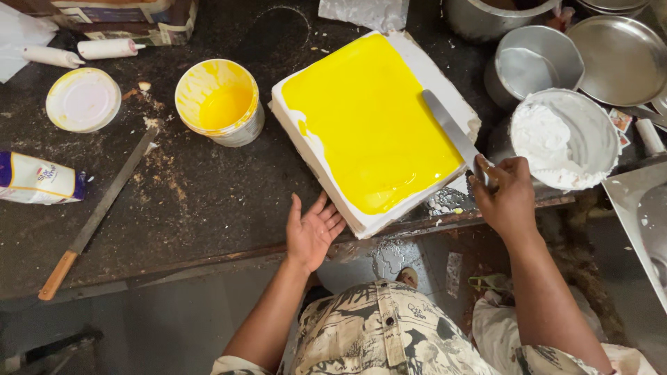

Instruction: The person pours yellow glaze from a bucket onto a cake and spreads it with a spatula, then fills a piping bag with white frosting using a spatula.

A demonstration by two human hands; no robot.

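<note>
The square cake (pixel 368 125), iced white and flooded across its top with glossy yellow glaze, sits on the dark worktop (pixel 208 187) with its near corner at the table's front edge; the right hand (pixel 507 198), at about four o'clock from the cake's middle, is closed around the handle of a long palette knife (pixel 451 132) whose blade lies flat on the glaze along the right side; the left hand (pixel 314 232), at seven o'clock, is spread open with the palm up, fingers just beside the cake's near-left edge, though whether they touch the icing is hard to tell from above. The glaze looks wet and runny, the cream under it soft, so the cake would likely mark at any touch on top or sides; it seems heavy and best held from beneath, at its base. At ten o'clock stands a tub (pixel 221 103) with yellow glaze left inside; a steel bowl of white cream (pixel 566 139) sits at three o'clock; a long knife with a wooden handle (pixel 97 215) lies far out at nine.
</note>
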